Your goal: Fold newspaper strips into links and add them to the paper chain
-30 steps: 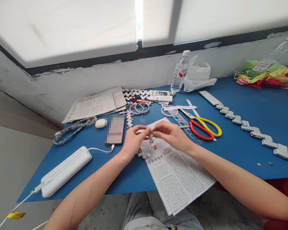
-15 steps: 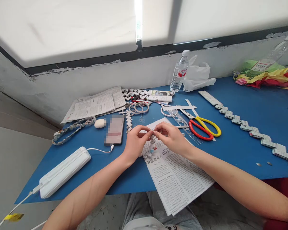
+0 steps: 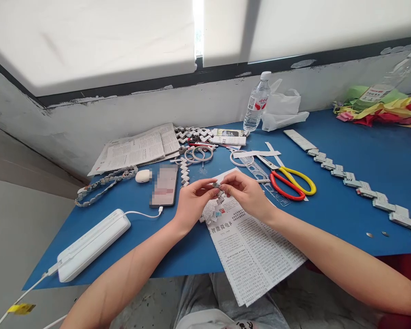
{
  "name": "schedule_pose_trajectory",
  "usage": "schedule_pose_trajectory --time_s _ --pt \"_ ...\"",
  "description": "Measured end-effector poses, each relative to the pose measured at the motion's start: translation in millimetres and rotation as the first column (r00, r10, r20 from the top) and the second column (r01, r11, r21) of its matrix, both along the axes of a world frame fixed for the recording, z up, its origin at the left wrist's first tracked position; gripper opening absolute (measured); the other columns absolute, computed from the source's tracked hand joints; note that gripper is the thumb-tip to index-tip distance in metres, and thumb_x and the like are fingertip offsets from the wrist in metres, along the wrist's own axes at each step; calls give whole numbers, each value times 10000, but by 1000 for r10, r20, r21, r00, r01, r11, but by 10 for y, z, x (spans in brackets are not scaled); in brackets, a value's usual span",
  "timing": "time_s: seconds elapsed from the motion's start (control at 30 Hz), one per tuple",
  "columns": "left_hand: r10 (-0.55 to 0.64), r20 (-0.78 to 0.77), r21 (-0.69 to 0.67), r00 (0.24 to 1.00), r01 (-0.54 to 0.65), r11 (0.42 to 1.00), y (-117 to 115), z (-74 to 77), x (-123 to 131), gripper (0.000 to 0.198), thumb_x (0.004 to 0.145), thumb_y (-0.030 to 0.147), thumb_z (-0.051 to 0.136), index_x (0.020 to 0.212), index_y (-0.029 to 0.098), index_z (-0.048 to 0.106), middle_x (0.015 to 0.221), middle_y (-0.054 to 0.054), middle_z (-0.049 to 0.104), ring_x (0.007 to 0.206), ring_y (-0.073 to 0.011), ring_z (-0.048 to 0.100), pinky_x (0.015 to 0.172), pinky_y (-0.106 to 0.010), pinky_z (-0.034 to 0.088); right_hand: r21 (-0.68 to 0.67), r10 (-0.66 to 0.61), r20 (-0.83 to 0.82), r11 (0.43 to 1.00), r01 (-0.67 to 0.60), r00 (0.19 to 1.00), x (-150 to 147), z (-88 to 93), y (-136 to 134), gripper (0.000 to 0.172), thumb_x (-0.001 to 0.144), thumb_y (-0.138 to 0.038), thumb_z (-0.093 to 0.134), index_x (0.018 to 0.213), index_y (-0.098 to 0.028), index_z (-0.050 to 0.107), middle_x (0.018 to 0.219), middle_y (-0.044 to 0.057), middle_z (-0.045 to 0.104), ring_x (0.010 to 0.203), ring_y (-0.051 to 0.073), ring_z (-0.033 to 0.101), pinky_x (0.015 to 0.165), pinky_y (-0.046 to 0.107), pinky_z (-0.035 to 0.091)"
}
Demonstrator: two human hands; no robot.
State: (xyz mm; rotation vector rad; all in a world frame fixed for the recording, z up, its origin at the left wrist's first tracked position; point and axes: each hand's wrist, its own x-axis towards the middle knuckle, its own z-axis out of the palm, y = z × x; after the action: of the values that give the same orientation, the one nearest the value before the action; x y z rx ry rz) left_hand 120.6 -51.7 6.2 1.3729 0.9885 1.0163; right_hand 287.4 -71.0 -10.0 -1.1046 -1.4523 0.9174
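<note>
Between my two hands is a small chain of folded newspaper strips (image 3: 220, 199), its zigzag links hanging down over a printed sheet. My left hand (image 3: 194, 201) pinches the upper end with thumb and forefinger. From the other side, my right hand (image 3: 245, 192) grips the same end, its fingertips almost touching the left ones. Beneath both hands lies a sheet of newspaper (image 3: 250, 256), reaching past the table's front edge. Fingers partly cover the links at the pinch.
Red-and-yellow scissors (image 3: 292, 183) and a clear ruler (image 3: 276, 194) lie right of my hands. A phone (image 3: 164, 185) and white power strip (image 3: 94, 246) are at left. A long folded-paper chain (image 3: 358, 185) crosses the right side. A water bottle (image 3: 256, 103) stands behind.
The fingertips have shifted slightly, and a folded paper link now shows between them. The chain hangs a little differently below. Other objects have stayed put.
</note>
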Motion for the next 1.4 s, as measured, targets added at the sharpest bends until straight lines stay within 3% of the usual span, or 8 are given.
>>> schedule_pose_trajectory --time_s 0.33,0.5,0.83,0.97,1.13,1.4 --pt "-4 -10 55 1000 5 998 31 -35 9 222 707 268 742 917 198 761 882 -35 747 766 -191 706 760 -325 595 -74 -23 -38 997 20 999 2 26 13 254 824 -444 632 810 -192 603 722 12 613 639 147 564 582 301 469" --pt "-28 -9 75 1000 29 997 11 -47 -1 227 709 286 742 912 188 763 883 -44 746 744 -196 706 721 -328 606 6 0 -39 1000 0 999 33 -17 12 205 809 -402 672 802 -202 628 789 19 618 693 154 580 634 313 491" --pt "-95 39 110 995 91 990 -5 76 -37 195 800 332 662 883 156 679 843 -38 709 810 -195 701 699 -324 629 180 -23 -10 983 24 1000 44 -44 8 93 860 -302 637 845 -215 608 840 29 591 754 164 565 653 323 487" --pt "-123 -136 229 983 152 962 38 55 -82 166 839 326 608 885 169 629 852 -29 684 769 -170 694 696 -305 625 208 -11 74 978 -5 997 58 -18 8 71 874 -276 619 839 -217 603 821 26 600 750 165 556 656 323 480" --pt "-172 -411 313 895 316 896 123 58 -171 124 898 262 508 911 175 595 834 -25 679 752 -161 703 695 -275 593 244 34 204 966 -84 978 93 23 12 75 897 -248 576 831 -213 586 820 28 607 751 167 552 657 317 470" --pt "-87 -661 426 745 468 774 161 93 -233 176 953 282 417 974 197 571 861 -13 717 709 -138 703 625 -230 517 248 75 317 956 -159 945 133 14 37 82 916 -221 535 840 -212 565 833 30 603 755 169 557 668 320 476"
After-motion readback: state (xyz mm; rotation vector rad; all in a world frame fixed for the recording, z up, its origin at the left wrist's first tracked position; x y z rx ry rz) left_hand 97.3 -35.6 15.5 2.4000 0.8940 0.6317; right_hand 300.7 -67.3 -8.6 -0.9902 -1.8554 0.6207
